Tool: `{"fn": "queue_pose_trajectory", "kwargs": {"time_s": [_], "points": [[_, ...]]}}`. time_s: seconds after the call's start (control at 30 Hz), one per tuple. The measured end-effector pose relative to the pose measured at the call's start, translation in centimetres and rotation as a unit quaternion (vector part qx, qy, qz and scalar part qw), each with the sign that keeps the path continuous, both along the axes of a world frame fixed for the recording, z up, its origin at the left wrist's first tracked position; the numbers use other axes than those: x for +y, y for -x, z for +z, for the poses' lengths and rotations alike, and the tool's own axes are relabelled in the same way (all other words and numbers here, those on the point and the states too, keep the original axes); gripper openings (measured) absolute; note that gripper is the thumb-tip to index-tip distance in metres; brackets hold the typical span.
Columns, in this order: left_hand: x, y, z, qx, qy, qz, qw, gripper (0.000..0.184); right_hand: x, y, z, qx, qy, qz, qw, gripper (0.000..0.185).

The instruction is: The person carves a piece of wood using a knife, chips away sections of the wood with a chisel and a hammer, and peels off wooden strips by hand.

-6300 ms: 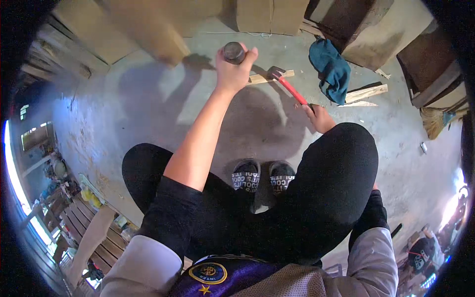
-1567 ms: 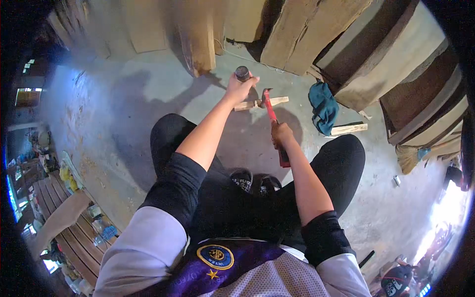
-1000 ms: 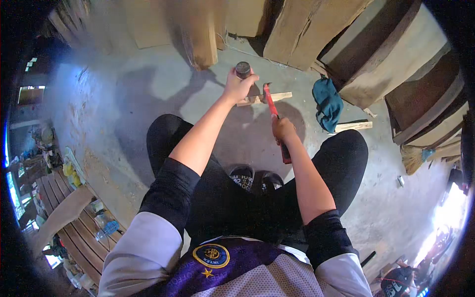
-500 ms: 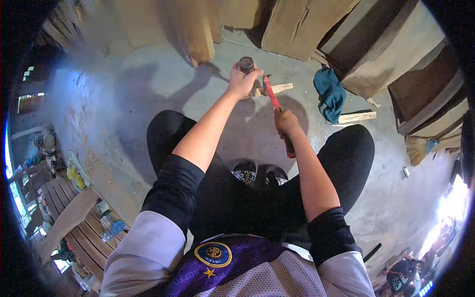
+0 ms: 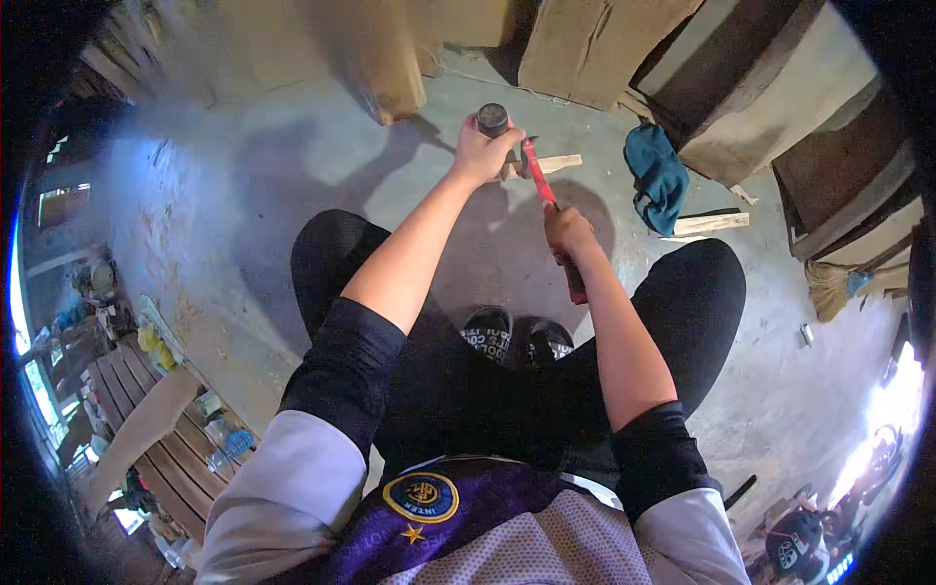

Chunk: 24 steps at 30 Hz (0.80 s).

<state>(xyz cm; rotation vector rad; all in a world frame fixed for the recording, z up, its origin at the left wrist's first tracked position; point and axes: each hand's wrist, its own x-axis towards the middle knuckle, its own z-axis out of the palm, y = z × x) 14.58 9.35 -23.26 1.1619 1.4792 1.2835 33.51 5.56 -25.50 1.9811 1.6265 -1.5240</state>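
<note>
My left hand [image 5: 483, 154] is closed around a thick dark cylinder [image 5: 492, 118] whose flat round end faces up at me; the rest of it is hidden by my fingers. In my right hand [image 5: 568, 232] is a red hammer [image 5: 541, 178] with a dark grip, held at a slant. Its head end is close beside my left thumb; I cannot tell if they touch. Just beyond the hammer, a pale strip of wood [image 5: 561, 164] lies on the floor, partly covered by my left hand and the tool.
Big wooden slabs [image 5: 575, 49] lean at the back and right. A teal cloth [image 5: 655, 175] lies near another wood piece [image 5: 710, 224]. At right is a straw broom [image 5: 829, 291]; at lower left stands a slatted bench [image 5: 175, 468]. My sandals [image 5: 487, 330] are between my knees.
Both hands keep their holds. The view has shifted slightly, and the left hand with the cylinder and the hammer sit a few pixels further right.
</note>
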Motion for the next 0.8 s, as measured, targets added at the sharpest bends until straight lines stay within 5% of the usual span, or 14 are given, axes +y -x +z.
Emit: {"fn": "queue_pose_trajectory", "kwargs": {"time_s": [0.6,0.7,0.8], "points": [[0.1,-0.4,0.6,0.041,-0.011,-0.006,0.999,0.016,-0.1,0.3,1.1,-0.029,0.005,0.002,1.000,0.066],[0.0,-0.2,0.8,0.040,0.000,-0.013,0.999,0.016,-0.3,0.0,-2.2,-0.062,-0.050,0.034,0.996,0.073],[-0.6,-0.7,1.1,-0.040,0.016,-0.023,0.999,0.019,-1.0,-0.6,-2.8,0.075,0.002,-0.086,0.993,0.067]]}}
